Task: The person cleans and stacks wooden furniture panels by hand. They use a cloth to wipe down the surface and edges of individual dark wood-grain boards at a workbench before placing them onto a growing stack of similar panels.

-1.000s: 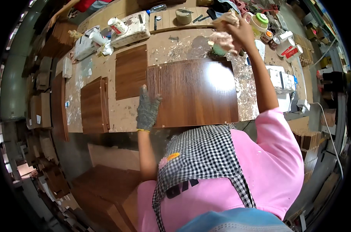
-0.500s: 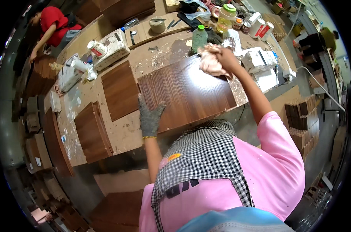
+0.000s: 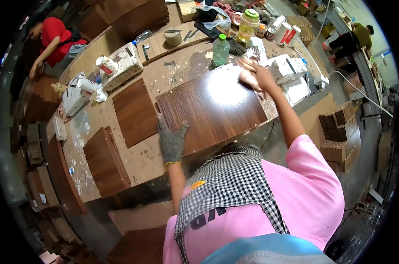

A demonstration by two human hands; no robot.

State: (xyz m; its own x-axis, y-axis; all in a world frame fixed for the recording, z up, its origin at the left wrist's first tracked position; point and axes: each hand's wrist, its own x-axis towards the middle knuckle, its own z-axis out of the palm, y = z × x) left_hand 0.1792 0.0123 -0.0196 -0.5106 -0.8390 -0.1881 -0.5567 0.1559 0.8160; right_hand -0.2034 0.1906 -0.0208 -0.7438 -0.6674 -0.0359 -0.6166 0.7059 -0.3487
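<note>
Board (image 3: 208, 116), brown and flat; slants long-ways up to the right. Left hand (image 3: 172, 140) at left end, thumb spread; right hand (image 3: 264, 79) curled round pinkish cloth (image 3: 247, 80).

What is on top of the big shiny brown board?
The gloved left hand overlaps the left edge of the board; the right hand holds a pale cloth at its far right corner. What lies beneath them is hidden.

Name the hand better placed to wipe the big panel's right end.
Right, probably: the right hand holds the pinkish cloth at that end of the wood-grain panel; the gloved left hand rests at its left edge.
</note>
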